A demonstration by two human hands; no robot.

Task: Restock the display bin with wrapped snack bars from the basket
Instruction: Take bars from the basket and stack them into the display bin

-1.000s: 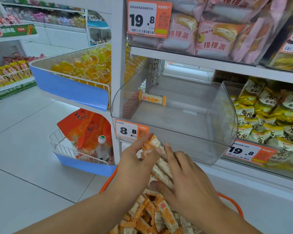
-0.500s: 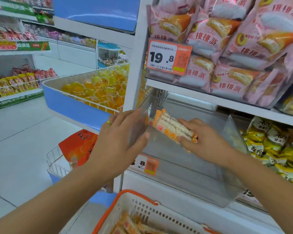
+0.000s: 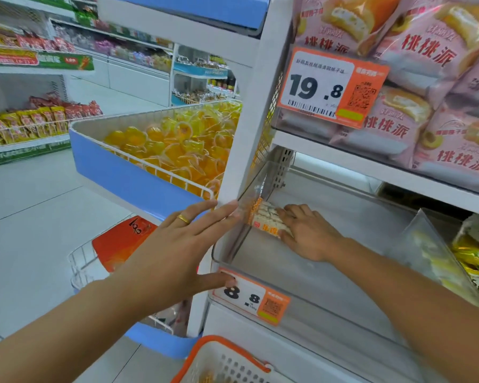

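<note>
We see bright, even store light, soft shadows; wide-angle bending at edges, slight blur throughout, glare on clear bin [image 3: 329, 275].

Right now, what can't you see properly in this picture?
- Head view: how many snack bars there are; the right hand covers part of the stack.
- The basket is cut off by the bottom edge, so what is left inside is hidden.
- Small print on the price tag is too tiny, and the left hand thumb covers its corner.

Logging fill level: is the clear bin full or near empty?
Near empty. The bin floor is mostly bare; only the bars under the right hand show.
</note>
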